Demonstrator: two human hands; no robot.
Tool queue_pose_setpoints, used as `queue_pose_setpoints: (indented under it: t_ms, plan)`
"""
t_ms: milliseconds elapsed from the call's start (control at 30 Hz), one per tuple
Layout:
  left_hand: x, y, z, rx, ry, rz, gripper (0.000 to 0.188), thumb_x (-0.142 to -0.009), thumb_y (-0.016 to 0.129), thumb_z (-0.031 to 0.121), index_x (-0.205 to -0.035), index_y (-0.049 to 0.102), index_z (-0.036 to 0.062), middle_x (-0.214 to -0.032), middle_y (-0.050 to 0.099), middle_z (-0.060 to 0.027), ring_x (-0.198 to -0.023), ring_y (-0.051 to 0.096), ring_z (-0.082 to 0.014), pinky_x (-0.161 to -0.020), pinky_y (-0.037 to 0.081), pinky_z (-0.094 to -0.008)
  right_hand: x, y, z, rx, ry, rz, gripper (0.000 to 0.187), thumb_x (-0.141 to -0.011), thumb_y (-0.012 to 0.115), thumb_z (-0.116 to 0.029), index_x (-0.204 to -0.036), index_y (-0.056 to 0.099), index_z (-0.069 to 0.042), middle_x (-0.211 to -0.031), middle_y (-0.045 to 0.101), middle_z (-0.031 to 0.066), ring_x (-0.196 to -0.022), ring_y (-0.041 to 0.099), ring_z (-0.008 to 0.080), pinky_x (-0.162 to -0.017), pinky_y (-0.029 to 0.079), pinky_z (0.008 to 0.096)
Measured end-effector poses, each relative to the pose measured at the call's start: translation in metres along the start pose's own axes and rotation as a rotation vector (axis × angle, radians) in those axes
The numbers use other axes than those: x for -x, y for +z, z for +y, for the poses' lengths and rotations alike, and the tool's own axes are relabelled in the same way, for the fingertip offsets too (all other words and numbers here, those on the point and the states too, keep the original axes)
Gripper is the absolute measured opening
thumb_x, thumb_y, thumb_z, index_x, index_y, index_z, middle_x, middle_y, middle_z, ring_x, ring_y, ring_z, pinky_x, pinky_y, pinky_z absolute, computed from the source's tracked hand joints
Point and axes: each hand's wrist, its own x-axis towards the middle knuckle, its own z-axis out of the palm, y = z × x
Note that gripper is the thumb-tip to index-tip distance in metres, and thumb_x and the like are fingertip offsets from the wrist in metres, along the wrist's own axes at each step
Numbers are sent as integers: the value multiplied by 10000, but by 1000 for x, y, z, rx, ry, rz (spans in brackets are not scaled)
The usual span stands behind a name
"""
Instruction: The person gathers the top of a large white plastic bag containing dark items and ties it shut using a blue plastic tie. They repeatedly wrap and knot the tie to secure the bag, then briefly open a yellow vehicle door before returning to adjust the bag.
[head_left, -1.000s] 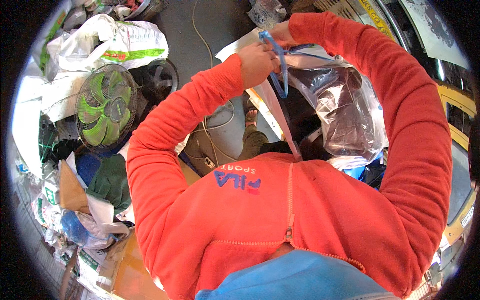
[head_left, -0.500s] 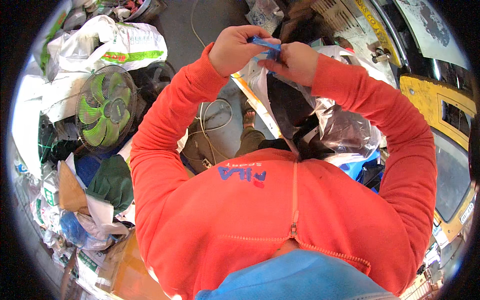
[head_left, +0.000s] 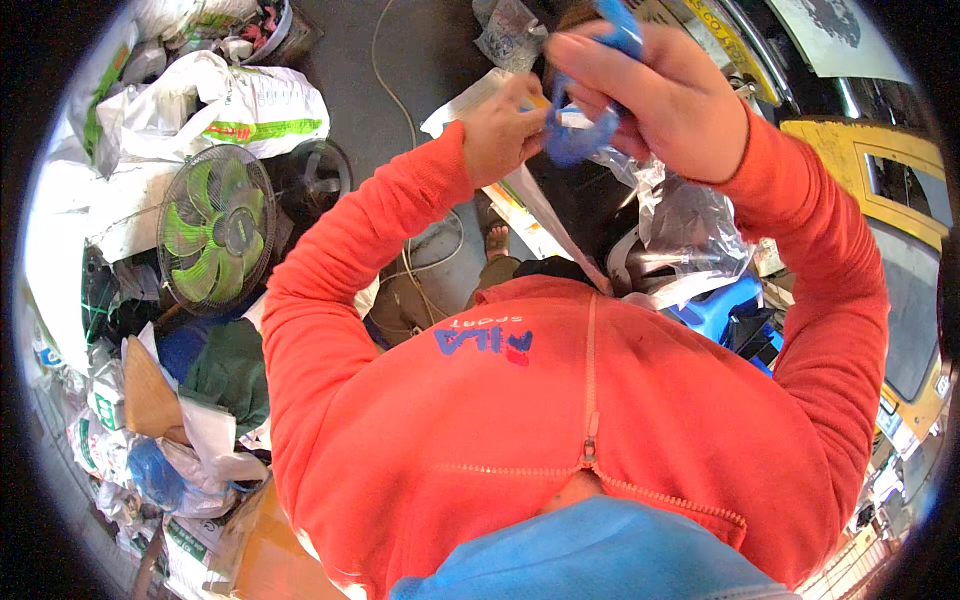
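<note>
A shiny blue plastic strip hangs in a twisted loop between my hands, at the top of the view. My right hand is closed around its upper part and blurred by motion. Lower and to the left, my left hand pinches at the strip's other end; the fingertips partly hide what is in them. Just under my hands are a white plastic sheet or bag edge with orange print and crumpled clear plastic film. Dark material lies between them.
On the left stand a fan with green blades and a heap of white sacks. Cardboard is at lower left. A yellow machine frame rises on the right. A pale cable crosses the grey floor.
My right hand has pulled up and away from the left, drawing the blue strip out into a loop. My left hand has come slightly down and to the right.
</note>
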Motion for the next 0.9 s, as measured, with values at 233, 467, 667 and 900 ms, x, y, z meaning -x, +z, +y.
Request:
queue_pose_setpoints:
  t_ms: [233,467,667,900]
  plan:
    - [8,-40,31,955,-229,254,222,-964,415,143,-914,571,-6,-955,587,-108,-898,546,-199,-821,438,-327,-64,-14,-51,474,-150,-65,221,-872,567,-236,-959,578,-33,-718,575,49,-577,547,139,-529,436,257]
    - [-2,-21,56,1566,-182,804,336,-983,366,259,-701,404,80,-573,299,18,-518,281,-111,-546,279,-277,-9,-25,-100,-16,202,-74,315,-835,619,-237,-1059,584,-18,-799,630,98,-688,626,183,-611,499,292]
    - [-9,-21,51,1587,-301,863,272,-964,402,259,-737,460,121,-532,237,44,-486,249,-105,-539,267,-282,142,69,69,756,432,147,482,-818,596,-365,-1151,491,-32,-898,605,179,-810,620,358,-689,511,432]
    - [-16,-18,53,1676,-217,843,251,-929,430,224,-705,462,115,-542,260,44,-501,230,-115,-562,253,-302,153,118,155,622,162,111,190,-852,473,-128,-988,587,-60,-885,624,139,-807,623,326,-701,500,419]
